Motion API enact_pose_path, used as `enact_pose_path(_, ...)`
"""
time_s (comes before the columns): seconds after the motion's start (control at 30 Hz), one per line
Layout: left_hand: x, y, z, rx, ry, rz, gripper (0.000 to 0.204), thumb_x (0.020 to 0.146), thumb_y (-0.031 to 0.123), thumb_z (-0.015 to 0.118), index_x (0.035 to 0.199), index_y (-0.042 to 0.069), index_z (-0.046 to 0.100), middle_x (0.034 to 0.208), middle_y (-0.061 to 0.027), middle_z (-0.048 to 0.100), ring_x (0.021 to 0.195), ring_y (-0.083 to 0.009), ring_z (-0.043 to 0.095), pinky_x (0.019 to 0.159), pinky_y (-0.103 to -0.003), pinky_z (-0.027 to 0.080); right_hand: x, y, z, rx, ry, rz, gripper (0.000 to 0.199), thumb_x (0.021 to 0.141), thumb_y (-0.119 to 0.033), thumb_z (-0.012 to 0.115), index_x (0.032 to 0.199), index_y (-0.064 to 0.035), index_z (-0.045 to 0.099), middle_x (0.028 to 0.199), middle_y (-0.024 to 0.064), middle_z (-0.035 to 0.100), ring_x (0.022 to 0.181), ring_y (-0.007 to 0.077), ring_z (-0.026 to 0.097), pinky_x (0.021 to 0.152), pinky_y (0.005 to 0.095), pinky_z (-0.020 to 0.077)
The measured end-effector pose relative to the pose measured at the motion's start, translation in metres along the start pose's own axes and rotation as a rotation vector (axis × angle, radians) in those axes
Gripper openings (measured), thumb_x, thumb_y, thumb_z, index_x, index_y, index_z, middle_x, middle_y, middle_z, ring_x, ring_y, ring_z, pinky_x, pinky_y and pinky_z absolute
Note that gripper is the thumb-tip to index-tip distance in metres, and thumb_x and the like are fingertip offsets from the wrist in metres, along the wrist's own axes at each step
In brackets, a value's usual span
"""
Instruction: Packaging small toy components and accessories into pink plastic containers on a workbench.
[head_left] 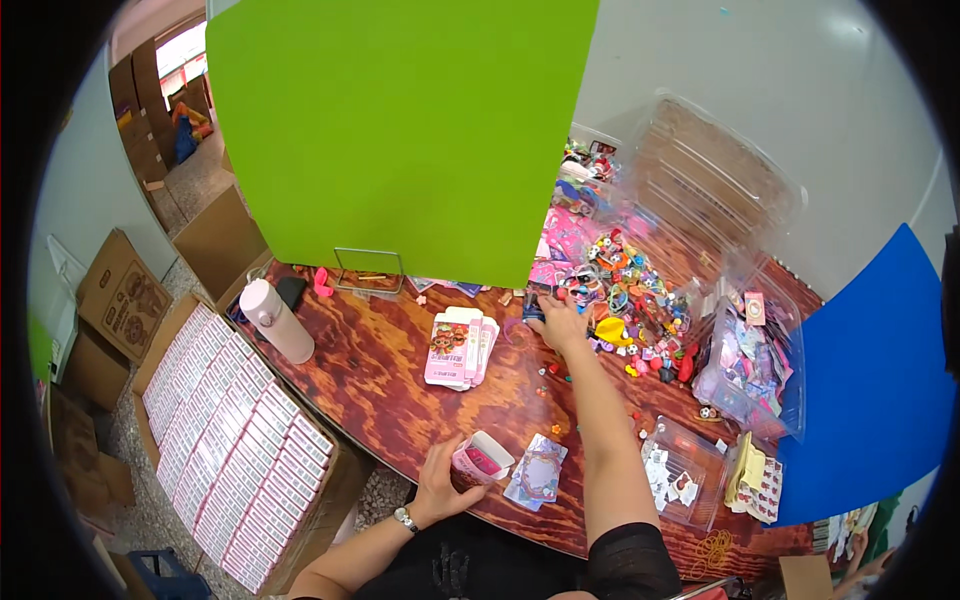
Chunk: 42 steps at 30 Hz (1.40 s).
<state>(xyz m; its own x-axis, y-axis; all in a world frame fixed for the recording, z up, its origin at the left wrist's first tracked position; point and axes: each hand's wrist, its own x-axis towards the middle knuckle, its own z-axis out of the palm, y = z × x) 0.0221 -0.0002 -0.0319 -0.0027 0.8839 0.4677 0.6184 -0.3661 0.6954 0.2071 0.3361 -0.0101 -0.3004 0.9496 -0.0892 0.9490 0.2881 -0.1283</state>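
My left hand (440,486) is closed around a small pink paper box (477,462) at the table's near edge; its top is open and something bright pink shows inside. Beside the box lie a few pale, patterned cards (540,472). Stretched far forward, my right hand (563,322) is at the left edge of a heap of small colourful toys (640,300). Its thumb and fingers bend around something dark there, too small and covered to make out. A stack of flat pink-and-white cartons (462,347) lies between the hands, farther back.
A big carton of packed pink-and-white boxes (230,440) stands at left, near a pale pink bottle (278,322). A green board (400,140) rises behind the table. At right are a clear bin of packets (745,365), a clear tray (690,475) and a blue sheet (870,390).
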Motion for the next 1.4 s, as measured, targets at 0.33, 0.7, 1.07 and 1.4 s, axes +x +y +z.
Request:
enact_pose_path(0.33, 0.008, 0.003, -0.004, -0.104, -0.005, -0.067, 0.084, 0.074, 0.023, 0.088, 0.141, 0.000, 0.044, 0.122, -0.0167, 0.059, 0.108, -0.0305, 0.062, 0.094, -0.042, 0.052, -0.080, 0.042, 0.002, -0.105, 0.246, -0.259, 0.026, 0.088, -0.019, 0.069, 0.113, -0.0181, 0.072, 0.106, 0.0038, 0.074, 0.108, 0.0267, 0.065, 0.109, 0.0609, 0.0377)
enact_pose_path(0.7, 0.023, 0.003, 0.002, -1.698, -0.224, -0.548, 0.090, 0.076, 0.016, 0.083, 0.152, 0.010, 0.035, 0.150, -0.0083, 0.046, 0.144, -0.0299, 0.040, 0.118, -0.055, 0.035, -0.224, -0.058, -0.031, 0.515, 0.173, -0.571, 0.021, 0.093, -0.012, 0.066, 0.111, -0.0004, 0.066, 0.105, 0.0175, 0.069, 0.102, 0.0351, 0.067, 0.088, 0.0416, 0.0527)
enact_pose_path(1.07, 0.018, 0.017, -0.019, -1.485, -0.182, -0.495, 0.091, 0.071, 0.013, 0.084, 0.149, 0.003, 0.038, 0.136, -0.0136, 0.055, 0.131, -0.0272, 0.055, 0.113, -0.049, 0.042, -0.246, -0.079, -0.005, 0.839, 0.091, -0.497, 0.025, 0.094, -0.017, 0.067, 0.113, -0.0005, 0.066, 0.132, 0.0170, 0.058, 0.115, 0.0348, 0.061, 0.097, 0.0422, 0.0493)
enact_pose_path(1.4, 0.014, 0.013, -0.018, -1.382, -0.128, -0.531, 0.090, 0.069, 0.006, 0.086, 0.146, -0.003, 0.040, 0.130, -0.0158, 0.058, 0.119, -0.0265, 0.063, 0.110, -0.044, 0.048, -0.248, -0.073, 0.003, 1.019, 0.093, -0.264, 0.028, 0.091, -0.013, 0.070, 0.117, -0.0038, 0.065, 0.096, 0.0156, 0.071, 0.093, 0.0308, 0.069, 0.084, 0.0388, 0.0533)
